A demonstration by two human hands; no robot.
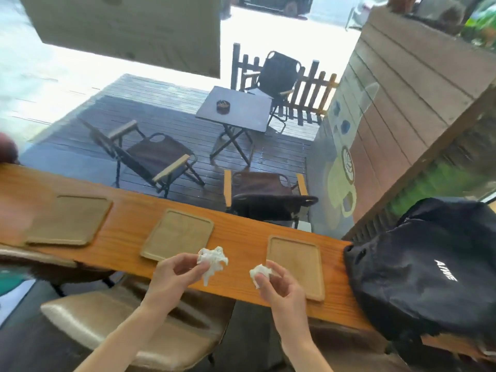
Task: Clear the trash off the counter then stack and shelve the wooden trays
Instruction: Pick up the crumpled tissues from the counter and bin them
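Left hand (174,272) pinches a crumpled tissue (212,259), right hand (279,288) pinches a smaller wad (259,273); three wooden trays (179,234) sit bare on the counter (128,226).

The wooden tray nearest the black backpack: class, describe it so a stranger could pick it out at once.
Find the long orange-brown counter by the window, then the black backpack at its right end. The tray lies just left of the backpack, beside the right hand. Of the three trays it is the palest and the farthest right.
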